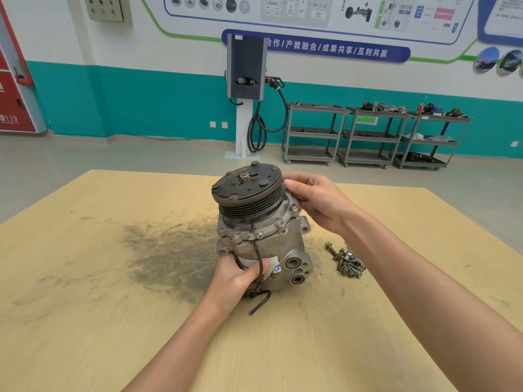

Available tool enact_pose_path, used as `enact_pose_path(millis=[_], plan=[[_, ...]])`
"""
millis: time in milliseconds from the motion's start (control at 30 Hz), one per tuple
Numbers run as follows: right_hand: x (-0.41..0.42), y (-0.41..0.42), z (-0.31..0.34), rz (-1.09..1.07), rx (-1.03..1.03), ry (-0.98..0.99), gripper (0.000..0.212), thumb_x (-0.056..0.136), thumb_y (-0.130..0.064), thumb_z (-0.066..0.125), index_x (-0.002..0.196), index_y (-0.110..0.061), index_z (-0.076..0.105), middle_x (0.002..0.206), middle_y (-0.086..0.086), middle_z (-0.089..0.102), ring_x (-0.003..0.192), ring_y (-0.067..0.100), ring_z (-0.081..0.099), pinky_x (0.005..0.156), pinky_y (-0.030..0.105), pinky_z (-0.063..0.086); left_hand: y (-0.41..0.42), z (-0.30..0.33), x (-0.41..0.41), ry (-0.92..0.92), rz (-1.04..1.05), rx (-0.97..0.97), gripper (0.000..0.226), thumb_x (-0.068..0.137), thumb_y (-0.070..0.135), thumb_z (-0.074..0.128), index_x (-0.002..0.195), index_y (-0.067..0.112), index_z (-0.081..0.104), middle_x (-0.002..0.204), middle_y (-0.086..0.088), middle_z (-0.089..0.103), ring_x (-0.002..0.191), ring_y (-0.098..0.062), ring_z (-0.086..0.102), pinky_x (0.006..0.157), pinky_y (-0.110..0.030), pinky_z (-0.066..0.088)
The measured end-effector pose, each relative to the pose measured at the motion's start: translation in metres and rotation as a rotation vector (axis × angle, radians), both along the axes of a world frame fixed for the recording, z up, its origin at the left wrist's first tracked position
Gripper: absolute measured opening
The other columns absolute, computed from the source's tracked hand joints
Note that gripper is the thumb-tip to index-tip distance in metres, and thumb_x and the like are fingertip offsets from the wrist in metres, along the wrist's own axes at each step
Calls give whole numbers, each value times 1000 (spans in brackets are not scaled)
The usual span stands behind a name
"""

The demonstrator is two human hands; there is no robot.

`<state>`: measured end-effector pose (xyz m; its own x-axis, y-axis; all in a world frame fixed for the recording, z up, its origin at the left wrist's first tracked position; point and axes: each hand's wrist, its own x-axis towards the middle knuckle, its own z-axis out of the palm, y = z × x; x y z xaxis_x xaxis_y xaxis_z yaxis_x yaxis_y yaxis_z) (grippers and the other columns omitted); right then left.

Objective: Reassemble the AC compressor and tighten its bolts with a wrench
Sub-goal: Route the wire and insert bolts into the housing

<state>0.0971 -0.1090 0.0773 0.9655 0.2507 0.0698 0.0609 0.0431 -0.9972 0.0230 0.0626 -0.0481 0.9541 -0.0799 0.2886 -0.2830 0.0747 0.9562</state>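
Observation:
The AC compressor (263,233) stands tilted in the middle of the wooden table (113,321), its dark grooved pulley (247,190) facing up and away. My left hand (236,278) grips the lower end of the aluminium body, with the thumb over the black cable (259,295) and the label. My right hand (317,202) holds the pulley's right rim and the housing behind it, fingers curled round. A pile of several bolts (346,261) lies on the table just right of the compressor. No wrench is in view.
A dark greasy smear (169,250) marks the table left of the compressor. Beyond the table's far edge are a charging post with a hose (246,94) and three grey shelf carts (373,134) against the teal wall.

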Motion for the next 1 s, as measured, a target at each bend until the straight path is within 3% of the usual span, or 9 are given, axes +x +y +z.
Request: enact_pose_path(millis=[100, 300, 467, 667, 867, 1000], plan=[[-1, 2, -1, -30, -31, -2, 12, 95, -3, 55, 92, -4, 66, 87, 15, 67, 90, 30, 51, 92, 41, 42, 0, 0, 0, 6, 5, -6, 38, 76, 28, 66, 109, 9, 69, 105, 2, 76, 105, -10, 68, 87, -17, 49], [0, 6, 3, -87, -52, -13, 6, 89, 0, 62, 90, -4, 58, 87, 16, 65, 82, 27, 59, 75, 33, 52, -1, -1, 2, -3, 23, -18, 49, 74, 27, 66, 115, 1, 65, 110, -4, 73, 104, -8, 68, 89, -18, 49], [-2, 2, 0, -1, -43, -4, 13, 95, -1, 53, 98, -4, 65, 96, 19, 65, 96, 32, 54, 99, 45, 41, 0, -2, 2, -7, 23, -16, 48, 74, 27, 66, 115, 2, 66, 111, -3, 73, 106, -9, 67, 89, -17, 49], [0, 6, 3, -49, -53, -7, 6, 92, 2, 58, 90, -3, 59, 83, 13, 67, 78, 25, 58, 72, 30, 52, 0, -3, 3, 7, 14, -1, 34, 76, 27, 66, 106, 12, 69, 99, 10, 76, 101, -4, 68, 84, -14, 48], [-1, 1, 1, 9, -39, 10, 12, 97, -3, 52, 97, -3, 64, 89, 14, 66, 83, 25, 56, 85, 36, 46, 0, -3, 2, 4, 5, -1, 32, 76, 27, 66, 105, 15, 69, 100, 15, 75, 100, 0, 67, 83, -12, 48], [-3, 5, 5, -43, -60, 3, 6, 93, 1, 56, 91, -2, 60, 86, 19, 63, 76, 26, 54, 68, 28, 50, 0, -4, 3, -2, 13, -14, 38, 75, 28, 67, 110, 11, 68, 103, 9, 75, 105, -6, 67, 87, -15, 49]])
